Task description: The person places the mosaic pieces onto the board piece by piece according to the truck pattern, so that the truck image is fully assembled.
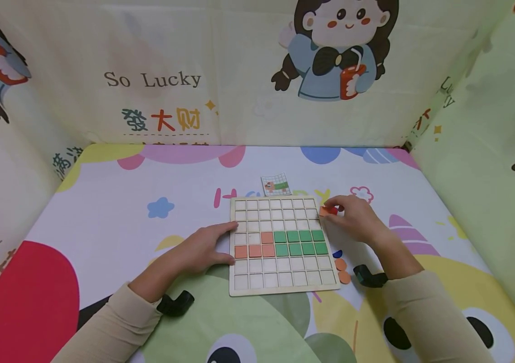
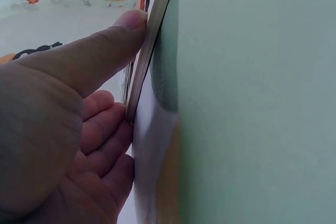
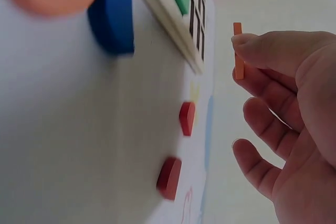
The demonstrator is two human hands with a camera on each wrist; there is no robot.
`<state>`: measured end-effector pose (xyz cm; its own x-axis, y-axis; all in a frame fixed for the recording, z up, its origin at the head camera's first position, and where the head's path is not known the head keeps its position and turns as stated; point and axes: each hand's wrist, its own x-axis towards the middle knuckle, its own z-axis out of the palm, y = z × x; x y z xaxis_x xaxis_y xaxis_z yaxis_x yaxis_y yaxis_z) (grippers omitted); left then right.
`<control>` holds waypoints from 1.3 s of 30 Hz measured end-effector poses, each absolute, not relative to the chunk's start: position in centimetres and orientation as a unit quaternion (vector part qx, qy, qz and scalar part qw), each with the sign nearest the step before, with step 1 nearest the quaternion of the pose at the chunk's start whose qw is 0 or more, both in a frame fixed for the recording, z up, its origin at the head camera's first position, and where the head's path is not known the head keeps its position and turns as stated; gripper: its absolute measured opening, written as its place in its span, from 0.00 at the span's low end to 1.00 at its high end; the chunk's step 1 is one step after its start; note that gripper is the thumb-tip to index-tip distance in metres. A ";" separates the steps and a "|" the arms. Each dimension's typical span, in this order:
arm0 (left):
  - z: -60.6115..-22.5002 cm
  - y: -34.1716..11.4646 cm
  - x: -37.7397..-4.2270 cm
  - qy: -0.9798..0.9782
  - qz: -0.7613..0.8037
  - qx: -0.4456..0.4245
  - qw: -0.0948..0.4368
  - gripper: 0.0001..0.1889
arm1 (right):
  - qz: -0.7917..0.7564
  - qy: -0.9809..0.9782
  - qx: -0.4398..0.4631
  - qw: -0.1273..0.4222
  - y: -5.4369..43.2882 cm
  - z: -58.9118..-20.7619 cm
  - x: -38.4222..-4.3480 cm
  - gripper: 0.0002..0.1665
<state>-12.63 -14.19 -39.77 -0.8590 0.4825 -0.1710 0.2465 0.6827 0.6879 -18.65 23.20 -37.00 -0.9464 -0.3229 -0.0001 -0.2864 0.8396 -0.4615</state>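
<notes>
A wooden grid board [image 1: 284, 291] lies on the table, with green square tiles [image 1: 299, 242] and orange square tiles [image 1: 255, 251] filling parts of two middle rows. My left hand [image 1: 200, 247] rests at the board's left edge, thumb and index fingertip touching the rim; the left wrist view shows the thumb [image 2: 100, 51] against it. Beyond the board's upper right side, my right hand [image 1: 355, 219] pinches an orange square tile [image 3: 239, 51] between thumb and index finger, held above the table. Its other fingers are loosely bent. Below that hand are two red pieces [image 3: 169, 178] on the table.
Right of the board lie a blue piece [image 1: 337, 253] and two round orange pieces [image 1: 340, 264]. Behind the board's far edge is a small card [image 1: 276, 184] printed with a coloured grid pattern. Printed cloth walls [image 1: 239, 75] enclose the table at back and sides.
</notes>
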 end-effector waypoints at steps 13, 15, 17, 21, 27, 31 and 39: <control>-39.8 -14.2 -12.7 0.901 0.343 0.202 0.172 0.43 | -0.237 0.947 -0.214 0.042 19.8 -36.9 -18.3 0.11; -39.8 -14.2 -12.7 0.901 0.344 0.201 0.171 0.43 | -0.231 0.945 -0.227 0.044 19.1 -36.8 -18.4 0.11; -39.8 -14.2 -12.7 0.901 0.344 0.201 0.169 0.43 | -0.226 0.943 -0.239 0.048 18.5 -36.8 -18.4 0.12; -39.8 -14.1 -12.7 0.901 0.343 0.203 0.169 0.43 | -0.224 0.940 -0.248 0.064 17.1 -36.7 -18.4 0.12; -39.7 -14.1 -12.7 0.902 0.343 0.202 0.169 0.43 | -0.217 0.937 -0.262 0.081 15.2 -36.8 -18.4 0.15; -39.7 -14.1 -12.7 0.902 0.339 0.205 0.170 0.43 | -0.206 0.934 -0.281 0.082 14.3 -37.1 -18.6 0.14; -39.9 -14.2 -12.7 0.903 0.336 0.209 0.168 0.43 | -0.191 0.933 -0.288 0.097 13.0 -37.5 -18.8 0.15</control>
<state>-12.71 -14.20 -39.86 -0.8560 0.4909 -0.1623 0.2649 0.6860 0.6776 -18.80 13.01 -37.53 -0.8155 -0.5744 -0.0706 -0.5003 0.7610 -0.4130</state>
